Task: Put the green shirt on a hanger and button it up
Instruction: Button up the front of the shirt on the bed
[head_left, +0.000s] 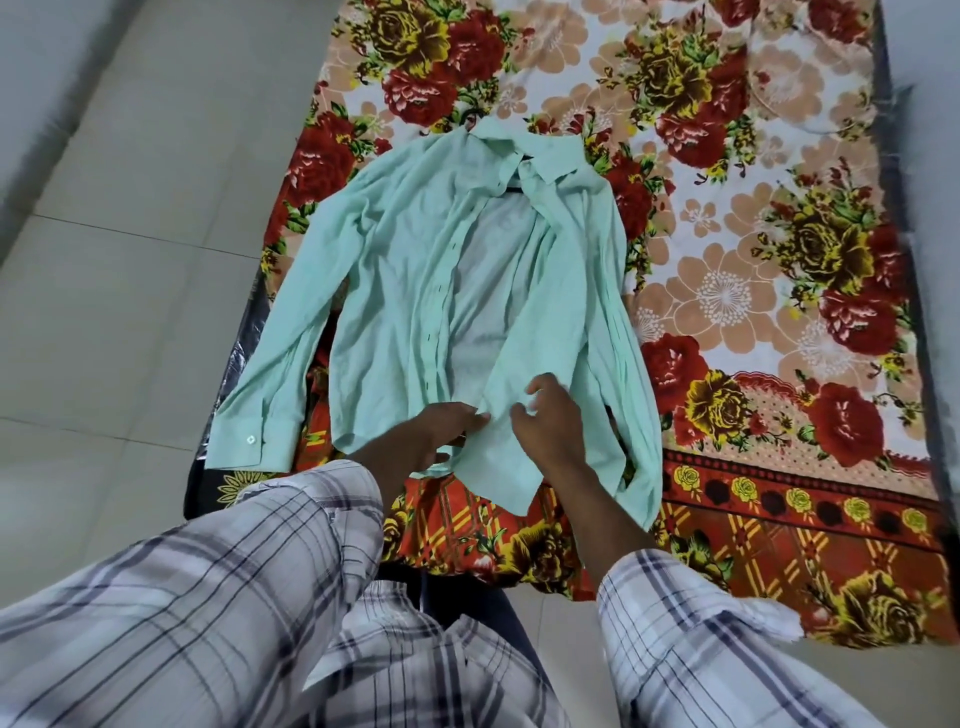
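The light green shirt (395, 291) lies face up on the bed with its front open and its sleeves spread to both sides. A dark hanger (511, 190) sits inside it; only a short bar below the collar and the hook above the collar show. My left hand (436, 431) is at the bottom of the left front panel and pinches the cloth near the button edge. My right hand (553, 421) hovers over the bottom of the right front panel with fingers curled. Whether it holds cloth is unclear. The buttons along the front are undone.
A floral bedsheet (753, 249) in red, yellow and peach covers the bed. Pale floor tiles (119, 218) run along the left. My checked sleeves and trousers fill the lower part of the view.
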